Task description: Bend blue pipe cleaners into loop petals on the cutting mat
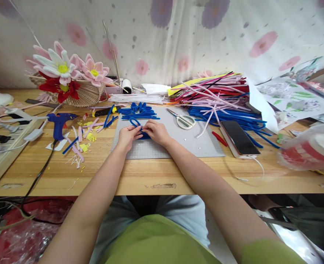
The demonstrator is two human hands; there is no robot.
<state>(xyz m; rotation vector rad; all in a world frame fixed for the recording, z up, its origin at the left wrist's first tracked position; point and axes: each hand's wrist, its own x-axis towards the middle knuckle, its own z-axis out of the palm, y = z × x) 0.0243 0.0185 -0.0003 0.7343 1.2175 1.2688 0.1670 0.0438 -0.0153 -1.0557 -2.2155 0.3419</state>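
Note:
A blue pipe cleaner, bent into a loop, is pinched between my two hands over the grey cutting mat. The fingers of my left hand are closed on its left side. From the right, my right hand pinches it, fingertips close to those of the left. More blue fuzzy material shows just below the fingers, partly hidden. Behind the hands lie straight blue pipe cleaners and several bent blue loops. White-handled scissors rest on the mat to the right.
A blue glue gun stands at left near scattered scraps. Fuzzy flowers in a basket are behind it. At right are bundled pipe cleaners, a phone with a cable and a plastic-wrapped tub.

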